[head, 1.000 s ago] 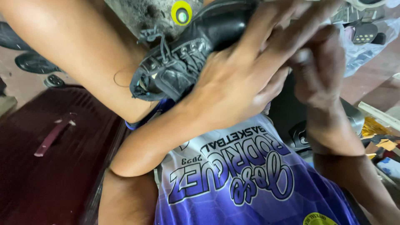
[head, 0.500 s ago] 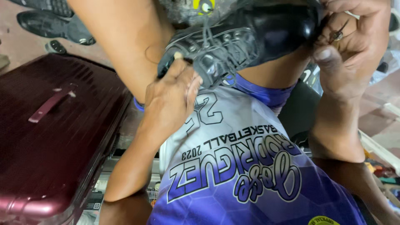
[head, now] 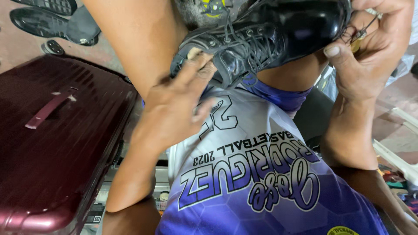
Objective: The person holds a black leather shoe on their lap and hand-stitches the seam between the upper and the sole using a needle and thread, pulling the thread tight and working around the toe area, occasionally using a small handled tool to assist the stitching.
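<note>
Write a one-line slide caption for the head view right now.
Left hand steadies a black lace-up shoe at its opening while the right hand pinches a thin tool at its toe, beside a maroon suitcase.

Left of my left grip (head: 174, 104) the maroon suitcase (head: 56, 139) blocks passage; a raised knee (head: 139, 39) crowds above it. Between both grips, the black shoe (head: 270, 35) fills the gap; below, open room over the jersey (head: 261, 182).
</note>
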Available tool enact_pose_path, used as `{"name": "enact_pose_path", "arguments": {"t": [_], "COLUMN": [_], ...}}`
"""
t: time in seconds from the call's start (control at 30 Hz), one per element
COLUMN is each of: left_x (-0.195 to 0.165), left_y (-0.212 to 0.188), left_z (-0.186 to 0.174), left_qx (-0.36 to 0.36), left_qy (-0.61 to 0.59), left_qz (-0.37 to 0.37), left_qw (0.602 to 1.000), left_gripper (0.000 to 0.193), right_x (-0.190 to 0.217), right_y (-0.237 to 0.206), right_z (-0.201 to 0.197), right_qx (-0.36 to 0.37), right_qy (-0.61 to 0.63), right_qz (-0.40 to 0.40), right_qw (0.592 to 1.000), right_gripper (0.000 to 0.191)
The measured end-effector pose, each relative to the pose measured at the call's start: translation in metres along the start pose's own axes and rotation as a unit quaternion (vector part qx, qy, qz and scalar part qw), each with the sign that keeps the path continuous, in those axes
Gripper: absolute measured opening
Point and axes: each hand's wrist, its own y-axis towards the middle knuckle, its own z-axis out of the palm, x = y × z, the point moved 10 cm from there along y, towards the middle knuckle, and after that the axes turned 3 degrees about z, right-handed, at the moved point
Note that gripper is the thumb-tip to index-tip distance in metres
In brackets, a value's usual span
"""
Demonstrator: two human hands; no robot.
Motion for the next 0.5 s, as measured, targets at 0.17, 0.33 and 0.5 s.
{"name": "enact_pose_path", "arguments": {"t": [0.17,0.33,0.5], "left_x": [0.018,0.06,0.071], "left_y": [-0.013,-0.044,-0.047], "left_z": [0.011,0.006,0.028], "left_qx": [0.017,-0.053,-0.089], "left_qy": [0.008,-0.337,-0.561], "left_qz": [-0.072,-0.205,-0.321], "left_qw": [0.997,0.917,0.758], "left_gripper": [0.02,0.012,0.024], "right_x": [0.0,-0.011,-0.013], "right_y": [-0.002,0.001,0.002], "right_z": [0.004,-0.005,-0.008], "right_qx": [0.011,-0.023,-0.011], "right_qy": [0.019,0.047,0.034], "right_qz": [-0.021,0.008,-0.012], "right_qw": [1.0,0.999,0.999], "right_gripper": [0.051,0.05,0.05]}}
